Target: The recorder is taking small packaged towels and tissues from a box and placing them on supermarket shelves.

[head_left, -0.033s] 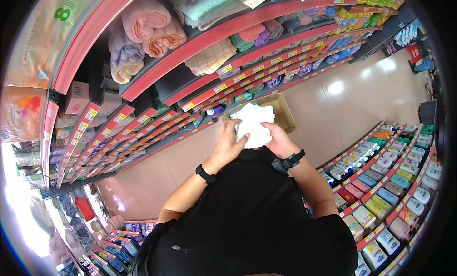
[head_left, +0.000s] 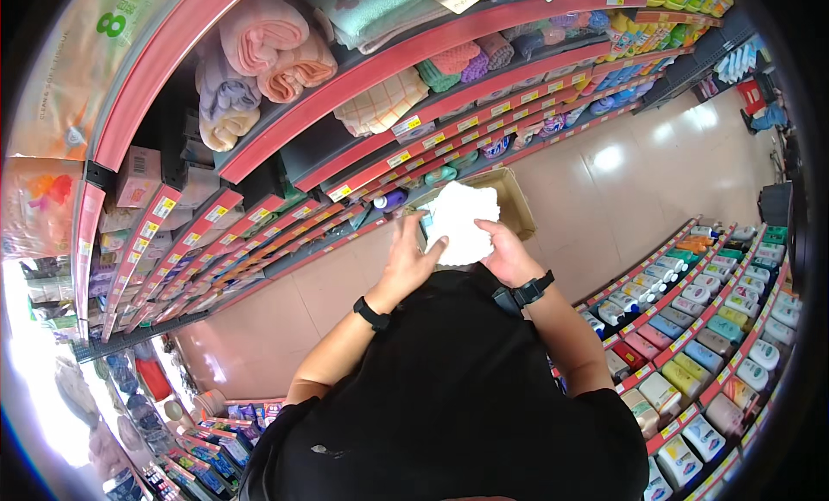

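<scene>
A bright white folded cloth (head_left: 464,220) with a wavy edge lies between my hands, above a cardboard box; glare washes out its surface. My right hand (head_left: 507,252) grips its right side, thumb on top and the other fingers partly hidden beneath. At the left side, my left hand (head_left: 408,259) has its thumb against the cloth's lower left edge, and its fingers are stretched apart from the thumb. A small bluish patch shows between those fingers and the cloth. The open cardboard box (head_left: 521,209) sits on the floor by the lowest shelf.
Shelving with red edges (head_left: 363,86) runs along the left and far side, holding rolled towels (head_left: 263,36) and folded checked cloths (head_left: 380,102). To the right, another shelf unit holds rows of bottles (head_left: 682,376). Pale tiled floor (head_left: 596,199) lies between them. A purple bottle (head_left: 390,200) stands low, near my left hand.
My left fingers have shifted slightly left, away from the cloth, and spread. The cloth has tilted and risen a little, while my right hand has stayed nearly still.
</scene>
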`<state>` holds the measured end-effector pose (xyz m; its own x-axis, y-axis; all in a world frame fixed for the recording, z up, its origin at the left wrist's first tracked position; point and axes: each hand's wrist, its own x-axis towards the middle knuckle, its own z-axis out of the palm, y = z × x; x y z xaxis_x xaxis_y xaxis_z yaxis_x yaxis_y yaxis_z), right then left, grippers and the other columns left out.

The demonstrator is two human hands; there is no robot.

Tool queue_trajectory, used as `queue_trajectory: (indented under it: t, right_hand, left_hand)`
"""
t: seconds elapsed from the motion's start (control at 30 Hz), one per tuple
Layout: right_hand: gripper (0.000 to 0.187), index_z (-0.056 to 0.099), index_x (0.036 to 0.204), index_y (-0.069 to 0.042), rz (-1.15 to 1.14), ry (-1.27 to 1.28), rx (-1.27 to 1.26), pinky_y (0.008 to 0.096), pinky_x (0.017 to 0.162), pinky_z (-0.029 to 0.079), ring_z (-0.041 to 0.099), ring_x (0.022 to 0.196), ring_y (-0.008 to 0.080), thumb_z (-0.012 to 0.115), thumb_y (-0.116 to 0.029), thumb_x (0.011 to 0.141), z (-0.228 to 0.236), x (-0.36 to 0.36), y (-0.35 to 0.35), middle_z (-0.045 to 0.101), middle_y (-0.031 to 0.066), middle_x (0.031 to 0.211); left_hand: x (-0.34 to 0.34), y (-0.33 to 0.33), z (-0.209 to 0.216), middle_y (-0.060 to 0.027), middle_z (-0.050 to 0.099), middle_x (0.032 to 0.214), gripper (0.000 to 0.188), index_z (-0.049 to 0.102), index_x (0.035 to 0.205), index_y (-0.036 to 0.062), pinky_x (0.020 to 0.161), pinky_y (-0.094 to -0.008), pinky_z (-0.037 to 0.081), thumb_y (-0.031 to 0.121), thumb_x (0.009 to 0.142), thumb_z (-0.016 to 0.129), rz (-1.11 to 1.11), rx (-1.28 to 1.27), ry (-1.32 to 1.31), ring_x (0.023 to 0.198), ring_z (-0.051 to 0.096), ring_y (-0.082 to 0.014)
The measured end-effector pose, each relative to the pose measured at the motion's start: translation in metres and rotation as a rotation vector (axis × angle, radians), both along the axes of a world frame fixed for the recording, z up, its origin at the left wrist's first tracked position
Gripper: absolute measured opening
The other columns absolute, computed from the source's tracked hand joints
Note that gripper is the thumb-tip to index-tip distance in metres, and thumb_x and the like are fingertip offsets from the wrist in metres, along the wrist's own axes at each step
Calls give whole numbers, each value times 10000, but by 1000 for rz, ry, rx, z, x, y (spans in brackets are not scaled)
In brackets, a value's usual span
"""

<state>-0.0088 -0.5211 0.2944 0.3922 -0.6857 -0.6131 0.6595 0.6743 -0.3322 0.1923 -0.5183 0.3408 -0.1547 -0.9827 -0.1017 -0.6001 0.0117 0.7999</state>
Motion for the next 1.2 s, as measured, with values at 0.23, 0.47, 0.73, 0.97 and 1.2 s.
queue_trajectory:
  t: [0.23, 0.47, 0.73, 0.97, 1.2]
  right_hand:
    - [405, 475, 1320, -7, 4, -72, 79, 443, 1004, 457, 576, 1171, 259, 529, -192, 963, -26, -4, 10, 593, 120, 1271]
    - [399, 522, 1274, -9, 6, -39, 306, 432, 1001, 451, 582, 1117, 256, 578, -213, 936, -77, -15, 35, 627, 106, 1176]
    - [349, 554, 1226, -8, -11, 98, 255, 365, 933, 488, 619, 1030, 218, 624, -97, 896, -126, -19, 56, 635, 101, 1145]
    - [479, 492, 1374, -111, 66, 319, 83, 326, 898, 474, 595, 1005, 184, 610, -146, 911, -107, -19, 37, 602, 68, 1186]
    - [498, 490, 1383, -92, 348, 414, -39, 331, 864, 468, 554, 1030, 201, 608, -250, 926, -92, -6, 35, 569, 71, 1218]
  left_hand:
    - [16, -3, -28, -120, 564, 1144, 573, 381, 1399, 131, 903, -350, 467, 69, 882, 620, 36, 656, 637, 1074, 543, -210]
    - [6, -4, -30, -46, 560, 1077, 290, 563, 1160, 79, 856, -309, 489, 28, 875, 554, -155, 647, 477, 983, 553, -139]
    - [10, -9, -73, -42, 611, 883, 178, 608, 1045, 52, 611, -277, 521, 77, 893, 518, -141, 757, 308, 814, 592, -125]
    - [12, -32, -89, -87, 655, 841, 206, 631, 1033, 48, 679, -320, 504, 116, 866, 531, -165, 534, 132, 733, 605, -152]
    - [42, -47, -97, -195, 649, 1140, 347, 606, 1170, 65, 912, -410, 478, 164, 841, 560, -103, 218, -211, 1056, 610, -372]
